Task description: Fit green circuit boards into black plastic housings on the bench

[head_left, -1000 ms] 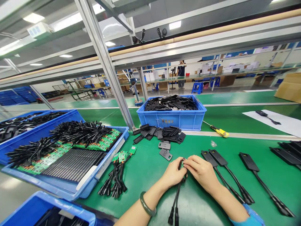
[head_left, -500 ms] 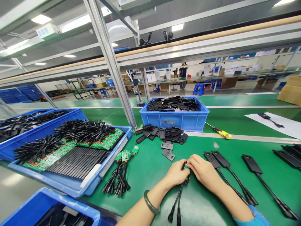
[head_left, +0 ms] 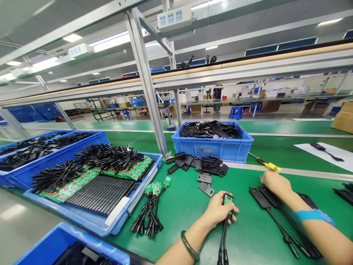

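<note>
My left hand (head_left: 220,208) is closed around a black case holding a green circuit board (head_left: 228,199), with two black cables hanging toward me. My right hand (head_left: 275,184) reaches over the green table near the yellow screwdriver (head_left: 268,165); its fingers are pressed together at a small clear item, too small to make out. Below my right forearm lie closed black cases with cables (head_left: 259,197). Two loose grey covers (head_left: 206,188) rest beyond my left hand, in front of a pile of black case parts (head_left: 211,165). Left of my hand lies a bunch of cabled boards (head_left: 156,187).
A blue bin (head_left: 209,149) of black parts stands at the back. On the left, a blue tray (head_left: 110,230) holds cabled boards and black strips. A metal post (head_left: 146,81) rises behind it. A person (head_left: 217,97) stands far off.
My right hand has left the case and moved right and away, to the small clear item. My left hand still holds the case. The camera view has shifted.
</note>
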Demonstrator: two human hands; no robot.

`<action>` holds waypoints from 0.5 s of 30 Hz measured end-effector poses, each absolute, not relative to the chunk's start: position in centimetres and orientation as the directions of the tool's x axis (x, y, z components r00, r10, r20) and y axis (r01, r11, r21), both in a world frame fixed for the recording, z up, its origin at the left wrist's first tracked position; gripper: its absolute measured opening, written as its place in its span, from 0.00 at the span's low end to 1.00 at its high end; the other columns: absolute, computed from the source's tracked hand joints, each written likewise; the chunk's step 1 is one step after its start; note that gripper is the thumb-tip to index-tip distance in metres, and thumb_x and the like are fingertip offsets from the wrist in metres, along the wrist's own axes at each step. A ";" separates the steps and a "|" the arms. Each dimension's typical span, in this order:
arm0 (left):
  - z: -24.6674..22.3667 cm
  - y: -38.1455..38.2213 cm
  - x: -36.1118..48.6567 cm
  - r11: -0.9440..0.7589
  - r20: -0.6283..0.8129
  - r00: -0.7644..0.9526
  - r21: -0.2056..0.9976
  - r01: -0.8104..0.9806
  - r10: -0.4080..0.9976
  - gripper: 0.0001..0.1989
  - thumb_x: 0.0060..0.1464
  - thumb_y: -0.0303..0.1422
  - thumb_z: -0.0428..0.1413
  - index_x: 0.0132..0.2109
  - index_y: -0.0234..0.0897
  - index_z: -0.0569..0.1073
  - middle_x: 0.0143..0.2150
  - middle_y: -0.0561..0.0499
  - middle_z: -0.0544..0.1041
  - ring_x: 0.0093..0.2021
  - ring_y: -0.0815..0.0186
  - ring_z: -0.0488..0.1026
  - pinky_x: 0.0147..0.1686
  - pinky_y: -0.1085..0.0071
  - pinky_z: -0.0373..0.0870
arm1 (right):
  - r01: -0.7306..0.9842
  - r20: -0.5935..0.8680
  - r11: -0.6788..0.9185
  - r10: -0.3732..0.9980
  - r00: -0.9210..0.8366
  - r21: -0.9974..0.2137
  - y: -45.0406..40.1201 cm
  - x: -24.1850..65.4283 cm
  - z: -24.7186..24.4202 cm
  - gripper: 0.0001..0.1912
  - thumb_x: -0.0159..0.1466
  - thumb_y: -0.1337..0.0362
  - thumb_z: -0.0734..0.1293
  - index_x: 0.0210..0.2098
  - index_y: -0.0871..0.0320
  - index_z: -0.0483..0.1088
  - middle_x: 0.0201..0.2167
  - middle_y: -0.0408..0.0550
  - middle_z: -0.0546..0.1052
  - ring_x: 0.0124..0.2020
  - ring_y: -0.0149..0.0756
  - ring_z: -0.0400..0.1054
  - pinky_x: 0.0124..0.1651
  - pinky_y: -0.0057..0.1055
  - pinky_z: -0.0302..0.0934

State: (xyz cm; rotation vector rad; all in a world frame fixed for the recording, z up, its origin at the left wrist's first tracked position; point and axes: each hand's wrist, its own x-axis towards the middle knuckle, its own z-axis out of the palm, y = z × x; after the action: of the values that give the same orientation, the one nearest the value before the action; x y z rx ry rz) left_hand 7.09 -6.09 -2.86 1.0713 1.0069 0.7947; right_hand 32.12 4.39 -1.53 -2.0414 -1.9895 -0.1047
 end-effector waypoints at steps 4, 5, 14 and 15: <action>-2.9 -6.1 7.1 0.305 -0.243 0.408 0.948 -0.094 0.880 0.21 0.32 0.40 0.61 0.34 0.33 0.67 0.28 0.47 0.74 0.20 0.72 0.69 0.16 0.78 0.58 | 0.984 0.209 0.126 0.973 -0.099 -0.123 5.4 28.4 -1.3 0.10 0.58 0.72 0.60 0.23 0.64 0.70 0.28 0.63 0.75 0.31 0.52 0.72 0.31 0.39 0.60; -3.1 -6.1 7.1 0.299 -0.226 0.421 0.947 -0.115 0.878 0.22 0.30 0.39 0.62 0.34 0.32 0.68 0.27 0.48 0.74 0.21 0.72 0.69 0.17 0.77 0.59 | 0.975 0.203 0.178 0.968 -0.148 -0.135 5.7 27.1 -1.4 0.09 0.59 0.70 0.61 0.26 0.63 0.71 0.29 0.59 0.76 0.33 0.49 0.72 0.33 0.37 0.61; -3.7 -5.9 6.8 0.319 -0.184 0.457 0.918 -0.237 0.870 0.30 0.28 0.40 0.66 0.39 0.33 0.65 0.33 0.45 0.76 0.22 0.69 0.72 0.19 0.76 0.65 | 0.919 0.298 0.331 0.918 -0.261 -0.214 6.2 20.0 -3.4 0.15 0.62 0.61 0.61 0.43 0.63 0.71 0.40 0.58 0.75 0.44 0.46 0.69 0.43 0.35 0.61; -3.7 -5.9 6.8 0.325 -0.189 0.455 0.914 -0.243 0.870 0.31 0.28 0.41 0.66 0.39 0.33 0.64 0.35 0.44 0.76 0.22 0.69 0.72 0.18 0.76 0.65 | 0.916 0.310 0.334 0.915 -0.258 -0.222 6.0 20.0 -3.3 0.13 0.62 0.62 0.61 0.40 0.62 0.72 0.38 0.57 0.76 0.43 0.45 0.70 0.42 0.35 0.62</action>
State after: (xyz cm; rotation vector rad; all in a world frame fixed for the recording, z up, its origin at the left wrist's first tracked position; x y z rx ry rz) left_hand 6.83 -5.85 -3.70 0.9662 0.7868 0.8377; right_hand 20.00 5.98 -3.30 -1.6184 -2.2244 -0.0045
